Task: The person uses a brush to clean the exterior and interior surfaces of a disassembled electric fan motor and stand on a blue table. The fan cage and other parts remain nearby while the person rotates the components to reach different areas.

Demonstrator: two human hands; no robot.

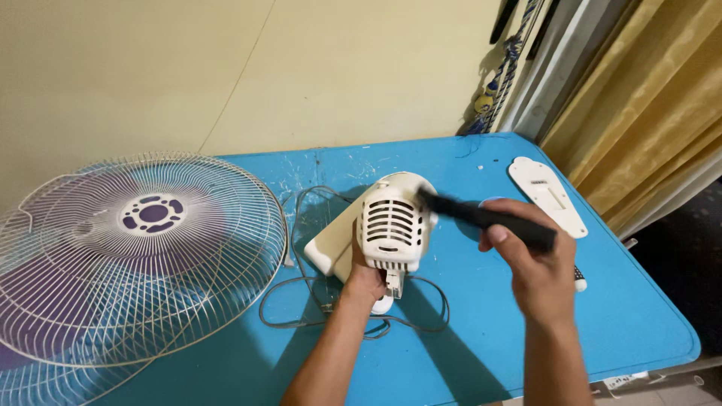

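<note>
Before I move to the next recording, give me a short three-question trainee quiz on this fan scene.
1. True or false: the left hand grips the white fan motor housing from below.
2. Which thing does the right hand hold? A) a black brush-like tool B) the grey power cord C) the flat white cover plate
3. Fill in: the wire fan guard lies on the ____ side of the blue table.

Key: 1 true; 2 A, with its tip at the housing's vented side; 3 left, apart from both hands.
</note>
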